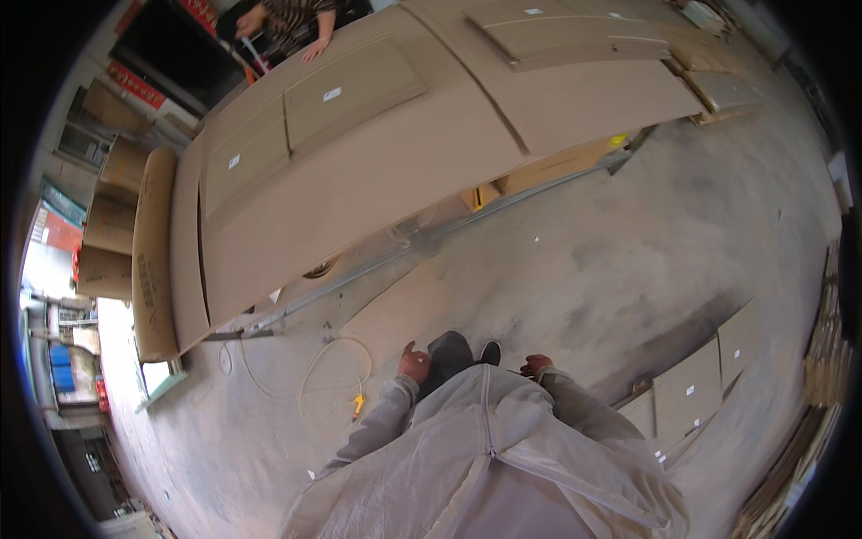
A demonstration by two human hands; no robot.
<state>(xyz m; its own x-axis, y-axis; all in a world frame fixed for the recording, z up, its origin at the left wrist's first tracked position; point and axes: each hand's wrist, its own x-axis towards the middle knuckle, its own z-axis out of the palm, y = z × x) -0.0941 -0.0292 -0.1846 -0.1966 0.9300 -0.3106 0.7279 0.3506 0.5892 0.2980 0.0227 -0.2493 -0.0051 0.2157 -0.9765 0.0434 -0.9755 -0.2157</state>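
My left hand [414,364] hangs beside my dark trouser leg, one finger stretched out and the others loosely bent, with nothing visible in it. On the other side of my body, my right hand [536,364] hangs low with its fingers loosely apart; I see nothing held there either. Neither hand touches the large table ahead, which is covered with brown cardboard sheets [359,216]. Flat brown panels [359,94] with small white labels lie on the sheets. Nearest to my left hand, on the floor, is a yellow air blow gun [358,406] on a pale coiled hose [310,368].
Across the table a person in a striped top rests a hand [316,49] on the cardboard. An upright cardboard roll [154,260] stands at the table's left end. Labelled panels [687,395] lie on the floor to my right, near stacked cardboard [826,332] along the edge.
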